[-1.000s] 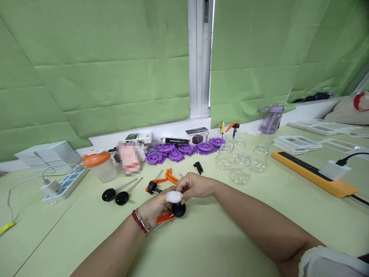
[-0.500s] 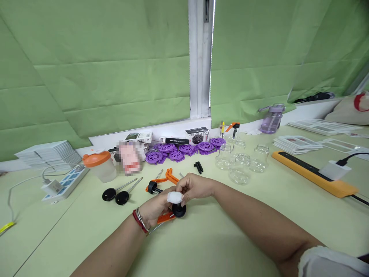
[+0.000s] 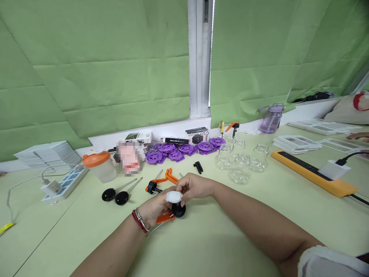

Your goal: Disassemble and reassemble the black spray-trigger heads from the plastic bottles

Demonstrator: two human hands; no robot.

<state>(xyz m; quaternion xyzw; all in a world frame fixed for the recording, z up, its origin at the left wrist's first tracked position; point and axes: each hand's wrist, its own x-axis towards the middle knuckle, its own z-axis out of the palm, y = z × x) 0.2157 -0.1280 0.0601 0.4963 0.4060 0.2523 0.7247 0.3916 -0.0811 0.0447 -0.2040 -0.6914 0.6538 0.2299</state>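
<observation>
Low over the table, my left hand (image 3: pixel 155 207) is wrapped around a black-and-orange trigger sprayer head (image 3: pixel 178 209); its round black part faces me, and an orange strip and thin metal rod show below the hand. A white oval piece (image 3: pixel 174 197) lies at my left thumb; whether it covers the thumb or is a separate part I cannot tell. My right hand (image 3: pixel 191 186) is closed in a pinch at the top of the sprayer head, its fingertips partly hidden. Just beyond are orange trigger parts (image 3: pixel 172 176) and a black-capped piece (image 3: pixel 152 187).
Two black discs with metal rods (image 3: pixel 122 197) lie left. Purple slotted discs (image 3: pixel 176 155) line the back, near small black parts (image 3: pixel 198 167). Several glass bottles (image 3: pixel 238 175) stand right of centre, beside an orange power strip (image 3: pixel 314 173). Another person's hand (image 3: pixel 359 135) is at far right.
Another person's hand has come into view at the far right edge. My hands and the sprayer head look almost unmoved.
</observation>
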